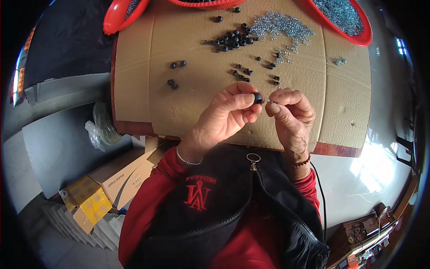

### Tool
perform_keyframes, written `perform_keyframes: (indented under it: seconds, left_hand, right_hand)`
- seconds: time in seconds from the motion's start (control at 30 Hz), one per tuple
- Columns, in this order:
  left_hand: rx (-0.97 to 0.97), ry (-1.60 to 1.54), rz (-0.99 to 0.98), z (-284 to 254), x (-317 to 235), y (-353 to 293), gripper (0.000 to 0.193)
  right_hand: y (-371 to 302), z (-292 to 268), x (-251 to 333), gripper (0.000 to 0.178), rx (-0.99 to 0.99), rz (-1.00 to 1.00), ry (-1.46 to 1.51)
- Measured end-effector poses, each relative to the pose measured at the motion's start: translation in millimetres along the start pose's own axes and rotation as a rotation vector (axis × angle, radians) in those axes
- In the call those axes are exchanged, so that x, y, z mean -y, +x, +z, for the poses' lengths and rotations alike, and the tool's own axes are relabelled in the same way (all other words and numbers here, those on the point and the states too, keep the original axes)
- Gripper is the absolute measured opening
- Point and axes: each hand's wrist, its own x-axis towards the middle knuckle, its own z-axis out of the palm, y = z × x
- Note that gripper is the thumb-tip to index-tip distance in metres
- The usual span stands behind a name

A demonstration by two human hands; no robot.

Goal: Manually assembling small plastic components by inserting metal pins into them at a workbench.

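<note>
Over the near part of the cardboard, my left hand (230, 107) is closed, pinching a round black bead-like cap (257, 98) between thumb and fingertips. Just right of it and apart from it, my right hand (293, 112) is closed on a tiny shiny metal piece (269, 102), mostly hidden by the fingertips. Beyond my hands lie a pile of round black caps (235, 40) and small black plugs (244, 71) in loose groups. A spread of small silvery metal pieces (282, 27), spring-like in look, lies behind to the right.
The cardboard sheet (192, 107) covers a table with a reddish edge (336, 149). Red trays stand at the far left (112, 20) and far right (365, 36), with a red basket (206, 4) between. Cardboard boxes (127, 179) sit at the lower left.
</note>
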Motion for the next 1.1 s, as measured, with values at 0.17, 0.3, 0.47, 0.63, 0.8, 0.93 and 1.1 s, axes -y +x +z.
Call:
perform_keyframes:
  seconds: [0.17, 0.3, 0.47, 0.63, 0.8, 0.93, 1.1]
  left_hand:
    - [-0.031, 0.055, 0.01, 5, -2, 0, 0.014]
    - [-0.052, 0.07, 0.02, 5, -1, 0, 0.014]
    - [-0.058, 0.185, 0.07, 9, -3, -1, 0.013]
    - [-0.069, 0.194, 0.065, 6, -3, -2, 0.013]
    - [-0.08, 0.222, 0.071, 2, -3, -4, 0.01]
    - [-0.035, 0.266, 0.034, -1, -3, -8, 0.01]
    - [0.02, 0.22, -0.012, -7, 0, -11, 0.01]
  right_hand:
    - [1, 5, 2, 0.013, 0.07, -0.071, -0.084]
    - [1, 5, 2, 0.012, 0.085, -0.053, -0.111]
    - [2, 3, -2, 0.012, 0.082, -0.054, -0.118]
    - [2, 3, -2, 0.013, 0.095, -0.065, -0.157]
    - [1, 0, -5, 0.014, 0.148, -0.119, -0.313]
    - [5, -5, -4, 0.017, 0.244, 0.011, -0.228]
    - [1, 3, -2, 0.02, 0.176, 0.312, 0.061]
